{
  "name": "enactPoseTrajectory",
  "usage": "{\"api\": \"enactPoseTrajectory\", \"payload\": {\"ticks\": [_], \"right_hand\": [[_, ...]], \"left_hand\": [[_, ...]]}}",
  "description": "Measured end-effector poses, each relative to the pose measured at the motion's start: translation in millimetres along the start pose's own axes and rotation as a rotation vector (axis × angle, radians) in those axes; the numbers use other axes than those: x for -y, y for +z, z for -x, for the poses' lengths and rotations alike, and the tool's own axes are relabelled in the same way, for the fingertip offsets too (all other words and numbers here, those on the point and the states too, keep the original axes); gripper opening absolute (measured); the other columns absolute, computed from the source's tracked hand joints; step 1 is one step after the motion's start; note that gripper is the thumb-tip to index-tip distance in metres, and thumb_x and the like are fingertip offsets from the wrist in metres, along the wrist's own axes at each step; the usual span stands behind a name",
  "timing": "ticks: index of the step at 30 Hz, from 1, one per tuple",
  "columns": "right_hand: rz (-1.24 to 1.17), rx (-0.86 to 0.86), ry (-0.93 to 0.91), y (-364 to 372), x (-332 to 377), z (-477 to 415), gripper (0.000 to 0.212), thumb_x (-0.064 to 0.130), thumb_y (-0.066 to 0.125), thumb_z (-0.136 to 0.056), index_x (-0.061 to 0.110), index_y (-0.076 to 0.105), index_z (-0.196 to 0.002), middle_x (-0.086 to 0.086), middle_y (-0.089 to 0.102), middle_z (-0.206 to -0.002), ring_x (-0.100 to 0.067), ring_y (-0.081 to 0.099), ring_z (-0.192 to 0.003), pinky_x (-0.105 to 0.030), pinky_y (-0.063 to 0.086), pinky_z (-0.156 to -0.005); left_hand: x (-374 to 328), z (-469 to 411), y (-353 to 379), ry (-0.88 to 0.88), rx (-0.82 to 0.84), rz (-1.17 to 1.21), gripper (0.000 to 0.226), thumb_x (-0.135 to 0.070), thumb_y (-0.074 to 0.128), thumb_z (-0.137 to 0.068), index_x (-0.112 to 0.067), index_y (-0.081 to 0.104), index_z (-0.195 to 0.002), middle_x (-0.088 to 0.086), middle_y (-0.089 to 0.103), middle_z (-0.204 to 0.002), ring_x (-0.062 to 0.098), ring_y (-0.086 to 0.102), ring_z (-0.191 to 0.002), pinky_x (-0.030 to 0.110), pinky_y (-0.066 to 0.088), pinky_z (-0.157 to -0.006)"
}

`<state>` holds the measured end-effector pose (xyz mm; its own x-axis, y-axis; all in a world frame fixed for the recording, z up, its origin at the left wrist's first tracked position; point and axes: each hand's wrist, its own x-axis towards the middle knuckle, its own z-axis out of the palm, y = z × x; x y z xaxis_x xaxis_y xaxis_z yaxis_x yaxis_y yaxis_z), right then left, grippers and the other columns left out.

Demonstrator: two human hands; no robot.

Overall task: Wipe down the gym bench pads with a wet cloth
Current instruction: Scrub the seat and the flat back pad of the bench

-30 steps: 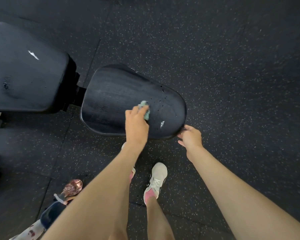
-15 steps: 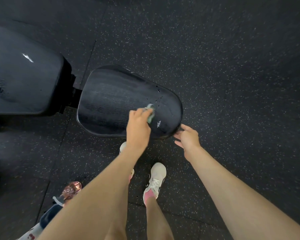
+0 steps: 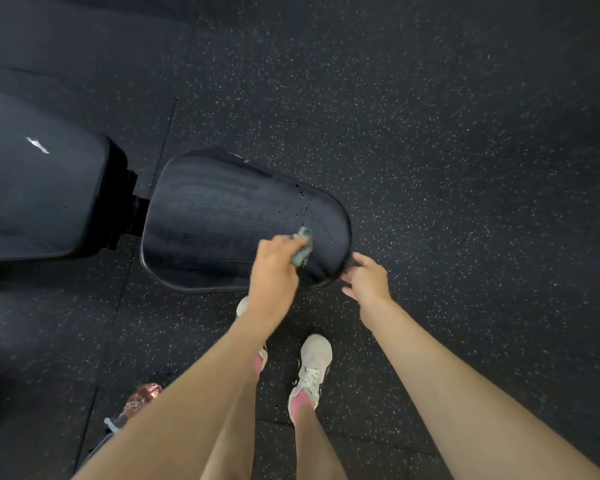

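Apparently, the left hand (image 3: 274, 268) is gripping the bunched cloth (image 3: 302, 249) and rubbing the right end of the seat pad (image 3: 222, 220), the right hand (image 3: 368, 280) is touching that end with loose, open fingers, and wet streaks are suggesting this pad is nearly done, while the back pad (image 3: 39, 195) is looking harder to judge.

Dim, flat light leaves the speckled floor (image 3: 465, 168) murky, a faint sheen streaks the wet seat pad (image 3: 222, 216), the left hand (image 3: 274, 268) and its cloth (image 3: 302, 250) smear with motion blur, and wide-angle distortion bends the edges.
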<state>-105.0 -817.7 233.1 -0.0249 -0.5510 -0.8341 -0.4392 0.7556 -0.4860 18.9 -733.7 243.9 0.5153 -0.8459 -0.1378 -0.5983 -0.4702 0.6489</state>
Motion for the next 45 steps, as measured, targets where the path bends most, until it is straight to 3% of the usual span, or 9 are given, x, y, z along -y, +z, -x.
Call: {"api": "enactPoseTrajectory", "payload": {"ticks": [7,12,16,25,28,32,36,42,45], "right_hand": [[0.030,-0.005,-0.037,4.1,15.6,-2.5,0.061,-0.008,0.035,-0.091,0.019,0.037,-0.146,-0.007,0.039,-0.148,-0.025,0.044,-0.131,-0.045,0.039,-0.109],[0.014,0.008,-0.055,0.2,18.0,-4.8,0.061,-0.008,0.034,-0.090,0.014,0.036,-0.147,-0.005,0.042,-0.147,-0.021,0.043,-0.132,-0.042,0.037,-0.110],[-0.018,-0.005,-0.055,0.6,18.7,-3.4,0.049,-0.008,0.036,-0.090,0.012,0.055,-0.131,-0.001,0.061,-0.116,-0.017,0.054,-0.106,-0.031,0.046,-0.091],[-0.056,-0.059,0.028,9.2,23.1,-13.2,0.054,-0.009,0.033,-0.086,0.013,0.060,-0.127,0.006,0.056,-0.102,-0.023,0.053,-0.109,-0.045,0.048,-0.100],[-0.056,-0.072,0.017,9.4,19.3,-15.5,0.052,-0.006,0.033,-0.087,0.017,0.060,-0.125,-0.003,0.058,-0.123,-0.024,0.057,-0.108,-0.045,0.049,-0.098],[-0.076,-0.073,0.044,6.4,20.5,-17.2,0.051,-0.007,0.033,-0.091,0.018,0.059,-0.126,-0.009,0.055,-0.127,-0.029,0.057,-0.102,-0.041,0.056,-0.074],[-0.116,-0.055,0.054,3.6,22.5,-14.2,0.042,-0.002,0.035,-0.094,0.015,0.058,-0.125,-0.013,0.058,-0.126,-0.028,0.057,-0.107,-0.042,0.057,-0.075],[-0.213,0.002,0.101,-5.6,25.1,-14.3,0.039,-0.008,0.034,-0.095,0.007,0.060,-0.119,-0.009,0.066,-0.108,-0.025,0.063,-0.103,-0.037,0.055,-0.077],[-0.185,0.009,0.163,-8.2,22.6,-15.3,0.039,-0.001,0.032,-0.098,0.007,0.054,-0.129,-0.011,0.065,-0.106,-0.023,0.063,-0.096,-0.042,0.050,-0.087]], "left_hand": [[0.4,-65.3,-7.1,-0.356,-0.139,-0.138,0.053,0.006,0.044,-0.089,-0.011,0.043,-0.140,0.012,0.045,-0.134,0.031,0.038,-0.113,0.031,0.035,-0.086],[-22.5,-52.8,26.8,-0.118,0.061,-0.074,0.059,0.013,0.045,-0.081,-0.010,0.049,-0.136,0.014,0.052,-0.130,0.031,0.041,-0.106,0.032,0.035,-0.088],[-33.8,-35.3,32.0,0.031,0.239,-0.006,0.057,0.015,0.043,-0.083,-0.012,0.055,-0.132,0.010,0.056,-0.126,0.028,0.043,-0.109,0.027,0.034,-0.091],[4.8,-105.4,-21.8,-0.329,-0.136,-0.169,0.052,0.006,0.044,-0.088,-0.012,0.046,-0.136,0.012,0.047,-0.130,0.031,0.037,-0.115,0.037,0.041,-0.084],[-14.9,-111.8,2.6,-0.249,-0.026,-0.158,0.056,0.008,0.044,-0.085,-0.013,0.046,-0.137,0.010,0.047,-0.133,0.030,0.037,-0.114,0.034,0.039,-0.087],[-48.8,-103.1,37.7,-0.044,0.203,-0.117,0.057,0.009,0.043,-0.085,-0.016,0.048,-0.137,0.009,0.051,-0.131,0.027,0.038,-0.111,0.034,0.042,-0.092],[-61.6,-76.5,47.3,0.126,0.486,-0.059,0.054,0.010,0.044,-0.086,-0.014,0.051,-0.135,0.011,0.053,-0.127,0.026,0.037,-0.114,0.041,0.040,-0.098],[-20.8,-106.4,8.3,0.070,0.048,-0.053,0.060,0.018,0.042,-0.077,-0.011,0.060,-0.126,0.013,0.060,-0.113,0.030,0.043,-0.100,0.031,0.039,-0.089],[-12.5,-120.7,3.5,0.001,0.113,-0.170,0.059,0.015,0.039,-0.081,-0.011,0.055,-0.131,0.010,0.056,-0.124,0.032,0.040,-0.106,0.043,0.043,-0.091]]}}
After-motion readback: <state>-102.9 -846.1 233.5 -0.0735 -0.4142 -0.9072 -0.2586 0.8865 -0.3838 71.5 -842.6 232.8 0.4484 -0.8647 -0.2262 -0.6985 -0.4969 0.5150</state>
